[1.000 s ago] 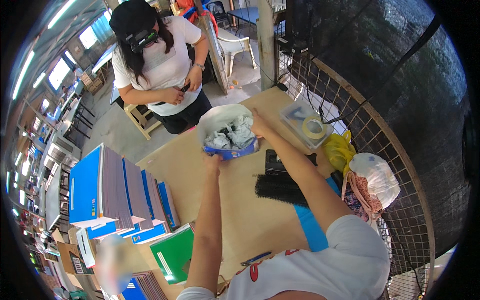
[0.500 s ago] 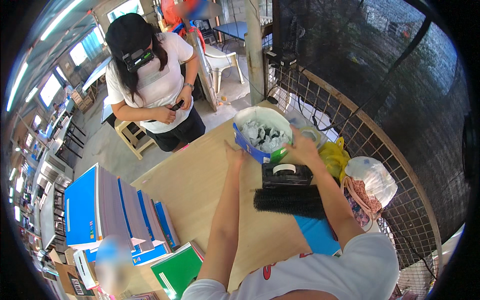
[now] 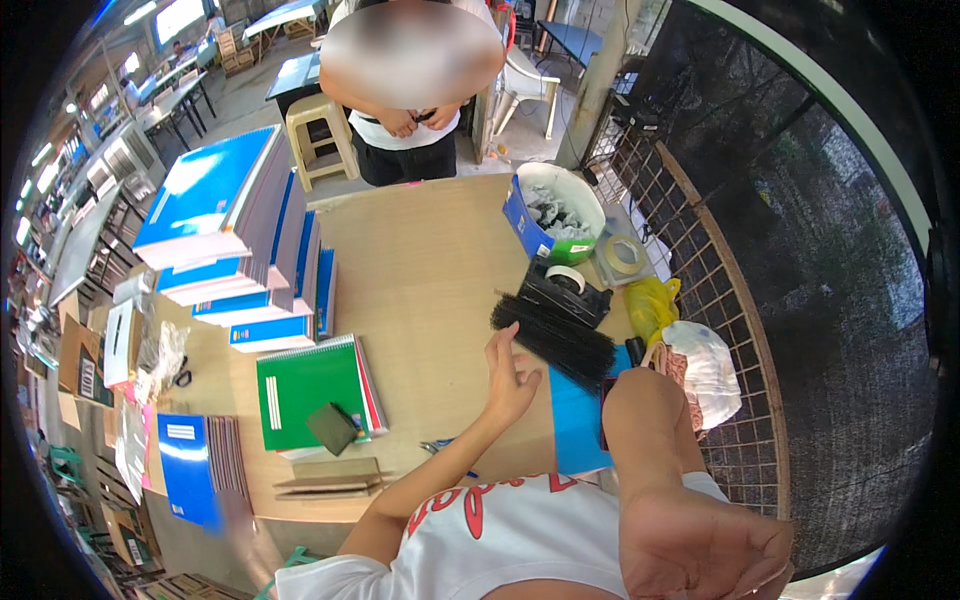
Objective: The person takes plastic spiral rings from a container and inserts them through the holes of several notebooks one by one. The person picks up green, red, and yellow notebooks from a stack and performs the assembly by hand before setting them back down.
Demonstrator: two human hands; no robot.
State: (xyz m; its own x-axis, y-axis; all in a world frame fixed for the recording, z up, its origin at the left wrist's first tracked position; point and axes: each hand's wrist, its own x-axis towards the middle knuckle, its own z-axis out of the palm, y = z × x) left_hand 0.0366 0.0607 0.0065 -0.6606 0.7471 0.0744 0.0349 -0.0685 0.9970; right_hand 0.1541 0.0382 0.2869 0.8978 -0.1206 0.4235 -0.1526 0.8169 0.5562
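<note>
The left hand (image 3: 512, 378) is over the table (image 3: 430, 300), near the middle of the view. Its fingers are open and spread, and the thumb is apart from them. The fingertips are right by the end of the black bristly brush (image 3: 556, 342). I cannot tell if they touch it.

The brush lies at 4 o'clock from the middle. Its lower end is over a blue sheet (image 3: 578, 430).

The right hand (image 3: 700, 545) is up close and big, low down between 4 and 5 o'clock. I cannot tell if its fingers are open or closed.

At 12 o'clock from the brush, just beside it, is a black tape holder (image 3: 590, 305) with a white roll. A blue, green and white bin (image 3: 527, 222) with crumpled grey stuff inside is between 1 and 2 o'clock from the middle. A yellow bag (image 3: 652, 310) is between 2 and 3 o'clock from the brush.

A green notebook (image 3: 290, 385) lies at 8 o'clock, and tall blue books (image 3: 215, 195) are piled at 10 o'clock. Another person (image 3: 410, 160) stands at 11 o'clock.
</note>
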